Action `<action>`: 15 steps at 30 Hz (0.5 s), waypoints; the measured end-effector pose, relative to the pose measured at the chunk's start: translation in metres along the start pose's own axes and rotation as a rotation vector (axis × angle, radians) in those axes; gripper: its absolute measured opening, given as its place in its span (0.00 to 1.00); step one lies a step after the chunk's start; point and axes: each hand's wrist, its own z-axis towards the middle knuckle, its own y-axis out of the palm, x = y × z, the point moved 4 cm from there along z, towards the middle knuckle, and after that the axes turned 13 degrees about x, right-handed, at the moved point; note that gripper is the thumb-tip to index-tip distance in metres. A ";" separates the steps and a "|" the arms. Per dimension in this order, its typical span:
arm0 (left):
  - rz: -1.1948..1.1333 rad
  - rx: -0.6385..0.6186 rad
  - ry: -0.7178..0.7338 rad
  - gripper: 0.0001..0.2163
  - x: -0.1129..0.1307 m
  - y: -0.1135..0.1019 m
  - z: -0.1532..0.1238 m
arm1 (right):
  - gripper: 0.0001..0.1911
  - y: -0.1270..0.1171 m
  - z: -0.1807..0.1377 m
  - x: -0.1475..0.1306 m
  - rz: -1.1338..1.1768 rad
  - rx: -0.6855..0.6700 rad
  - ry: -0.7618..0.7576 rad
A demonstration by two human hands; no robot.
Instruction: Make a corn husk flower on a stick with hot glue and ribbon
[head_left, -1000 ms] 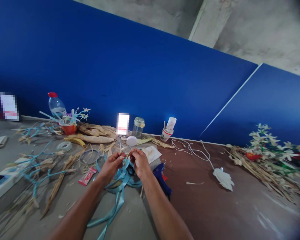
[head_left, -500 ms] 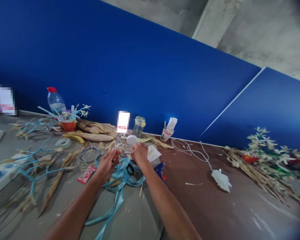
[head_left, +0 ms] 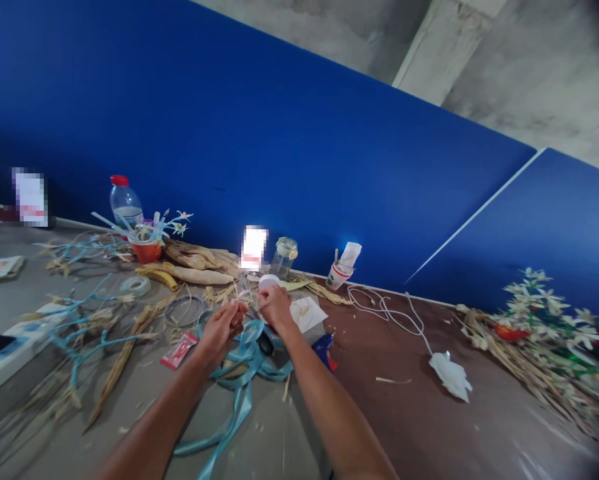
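My left hand [head_left: 223, 327] is closed in a pinch, with a thin pale strip [head_left: 236, 291] sticking up from its fingertips. Close by on the right, my right hand [head_left: 275, 308] has its fingers bent and pressed together; what they hold, if anything, is hidden. A white round disc [head_left: 268, 281] shows just behind my right hand. Loops of light-blue ribbon [head_left: 249, 343] lie under and between my hands, trailing toward the table's front. A small black-handled item [head_left: 265, 345] sits among the loops. White paper [head_left: 308, 314] lies beside my right wrist.
Blue-wrapped branches [head_left: 74, 357], a tape roll [head_left: 134, 286] and a pink packet [head_left: 179, 350] lie to the left. Dried husks [head_left: 199, 257], a red pot [head_left: 146, 251], a glass jar [head_left: 284, 259] and a paper cup [head_left: 339, 275] line the blue partition [head_left: 299, 153]. A white cable [head_left: 414, 320] lies right.
The view has shifted slightly, so the table things sit further right and lower. My right hand has come nearer to my left hand, narrowing the gap.
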 end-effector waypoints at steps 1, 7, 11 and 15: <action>0.004 0.003 -0.004 0.18 -0.001 0.000 0.001 | 0.11 -0.006 0.001 0.003 0.106 0.007 0.059; -0.001 -0.015 -0.005 0.18 -0.008 -0.002 0.007 | 0.10 -0.024 -0.005 0.006 0.209 0.018 0.085; 0.021 0.006 -0.013 0.18 -0.005 -0.003 0.005 | 0.09 -0.016 -0.007 0.008 0.134 -0.019 0.112; 0.003 0.013 -0.018 0.18 -0.003 -0.002 0.004 | 0.12 -0.009 -0.006 0.012 0.189 -0.062 0.134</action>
